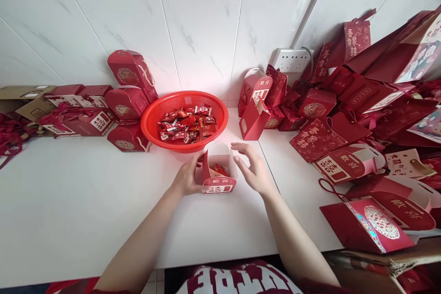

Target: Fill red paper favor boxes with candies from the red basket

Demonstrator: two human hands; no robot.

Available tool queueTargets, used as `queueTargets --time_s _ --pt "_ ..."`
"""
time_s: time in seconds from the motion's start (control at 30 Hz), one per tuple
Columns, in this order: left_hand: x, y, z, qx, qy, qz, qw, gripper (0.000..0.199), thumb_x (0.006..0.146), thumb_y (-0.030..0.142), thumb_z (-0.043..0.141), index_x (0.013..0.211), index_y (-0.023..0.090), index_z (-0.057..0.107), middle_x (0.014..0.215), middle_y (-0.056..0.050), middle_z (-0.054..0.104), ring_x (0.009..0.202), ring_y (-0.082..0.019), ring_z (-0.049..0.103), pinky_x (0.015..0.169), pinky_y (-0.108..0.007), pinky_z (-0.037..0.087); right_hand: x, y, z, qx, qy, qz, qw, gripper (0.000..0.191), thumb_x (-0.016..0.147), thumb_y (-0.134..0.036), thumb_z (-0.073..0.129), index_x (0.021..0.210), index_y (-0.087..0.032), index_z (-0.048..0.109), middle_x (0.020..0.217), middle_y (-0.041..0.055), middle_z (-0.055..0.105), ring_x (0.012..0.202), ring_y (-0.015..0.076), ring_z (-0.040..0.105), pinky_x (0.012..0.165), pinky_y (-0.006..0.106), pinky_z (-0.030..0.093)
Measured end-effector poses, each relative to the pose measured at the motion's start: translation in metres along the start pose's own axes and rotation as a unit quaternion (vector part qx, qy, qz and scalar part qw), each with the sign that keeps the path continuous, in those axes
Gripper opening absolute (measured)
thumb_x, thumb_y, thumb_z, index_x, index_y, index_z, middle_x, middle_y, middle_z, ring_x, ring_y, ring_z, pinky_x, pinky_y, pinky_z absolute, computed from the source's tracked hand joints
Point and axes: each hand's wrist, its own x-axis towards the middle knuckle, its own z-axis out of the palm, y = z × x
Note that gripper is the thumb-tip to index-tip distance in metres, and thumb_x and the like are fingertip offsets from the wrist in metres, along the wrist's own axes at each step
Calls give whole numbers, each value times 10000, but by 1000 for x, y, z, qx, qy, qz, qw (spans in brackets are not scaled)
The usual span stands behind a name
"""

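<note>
An upright red and white gift box (219, 189) with its top flaps raised stands on the white table, several wrapped candies (219, 171) inside it. My left hand (188, 177) grips the box's left side, thumb at the front lower corner and fingers along the left flap. At the right flap is my right hand (254, 167), fingers stretched out and apart, fingertips close to the flap's edge; whether they touch it I cannot tell. Just behind the box sits a red plastic basket (184, 147) holding many wrapped candies (189, 124).
Closed red gift boxes (127, 105) are stacked left of the basket. Many assorted red boxes and bags (358, 96) crowd the right side, some open. A power strip (291, 60) is against the tiled wall (200, 23). The table's front edge runs near my body.
</note>
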Motion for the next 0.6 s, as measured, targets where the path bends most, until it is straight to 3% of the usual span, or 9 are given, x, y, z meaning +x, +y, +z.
queueTargets --time_s 0.13,0.27,0.47,0.6 --pt "0 2 1 27 3 27 999 1111 661 721 765 1541 212 316 1430 -179 538 1201 -359 619 938 -466 558 -13 8 4 17 -33 -34 999 470 1017 -500 475 1433 -281 480 1544 119 450 1439 293 416 1159 536 390" --pt "1 8 0 42 -11 40 998 1127 667 724 766 1563 227 294 1469 -183 505 1259 -363 584 964 -463 559 -15 9 2 -4 -90 -98 991 638 961 -632 495 1495 -290 424 1623 121 335 1497 342 320 1186 588 338" --pt "4 15 -2 95 -17 81 992 1013 736 735 701 1554 241 365 1450 -158 516 1309 -364 542 1077 -490 490 -18 11 1 0 -126 -86 988 763 938 -534 613 1574 -273 282 1657 132 278 1514 321 309 1199 553 359" --pt "5 13 -2 100 -21 74 992 943 737 761 676 1509 264 458 1400 -132 538 1268 -353 569 1050 -462 512 -17 14 -2 -17 -141 -90 986 783 948 -490 618 1602 -281 243 1637 119 334 1496 315 352 1192 551 382"
